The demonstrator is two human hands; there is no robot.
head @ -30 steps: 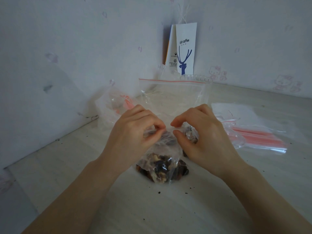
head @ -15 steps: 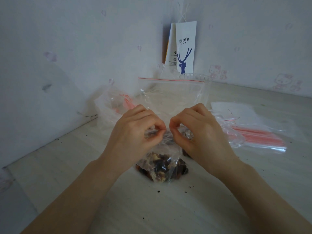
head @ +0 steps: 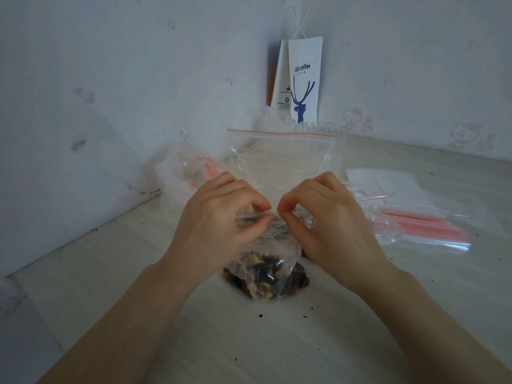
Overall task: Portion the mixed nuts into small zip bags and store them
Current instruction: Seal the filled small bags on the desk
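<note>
A small clear zip bag [head: 273, 242] stands on the table in front of me, its bottom filled with dark and pale mixed nuts [head: 263, 278]. My left hand [head: 219, 217] pinches the bag's top strip between thumb and forefinger. My right hand [head: 327, 217] pinches the same strip just to the right, fingertips almost touching those of the left. Behind my hands stands a larger empty zip bag [head: 282, 153] with a red line at its top.
A stack of red-striped zip bags [head: 421, 225] lies at the right. More crumpled bags [head: 188, 170] sit at the left by the wall. A white coffee paper bag [head: 303, 79] leans in the corner. Dark crumbs dot the pale table [head: 277, 342].
My right hand has slid left along the bag's top until its fingertips meet the left hand's. The left hand has stayed in place.
</note>
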